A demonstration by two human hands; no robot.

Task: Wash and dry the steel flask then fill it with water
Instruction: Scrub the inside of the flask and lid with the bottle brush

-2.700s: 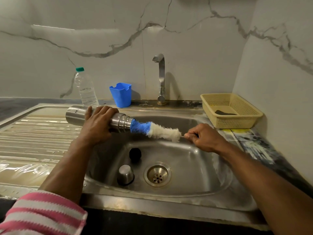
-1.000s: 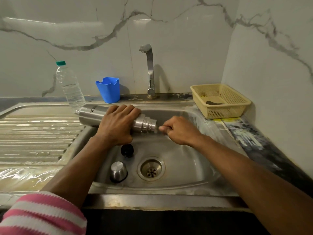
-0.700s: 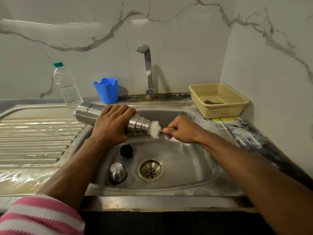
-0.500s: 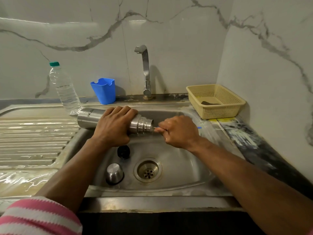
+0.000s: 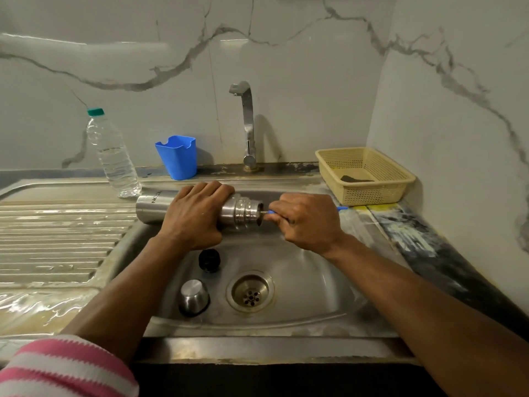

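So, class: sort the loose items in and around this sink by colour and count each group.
Steel: 2, flask, cup lid
Blue: 2, holder, brush handle
Black: 1, stopper
Clear: 1, water bottle
Cream: 1, basket
Total: 7

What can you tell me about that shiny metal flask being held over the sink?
The steel flask is a brushed silver cylinder with dark lettering near its base and a ringed, stepped neck. It lies roughly level above the sink, open mouth pointing to the person's right, cap off. The left hand grips its middle, fingers wrapped over the top. The right hand holds a brush handle at the mouth; the bristles are out of sight, seemingly inside the flask.
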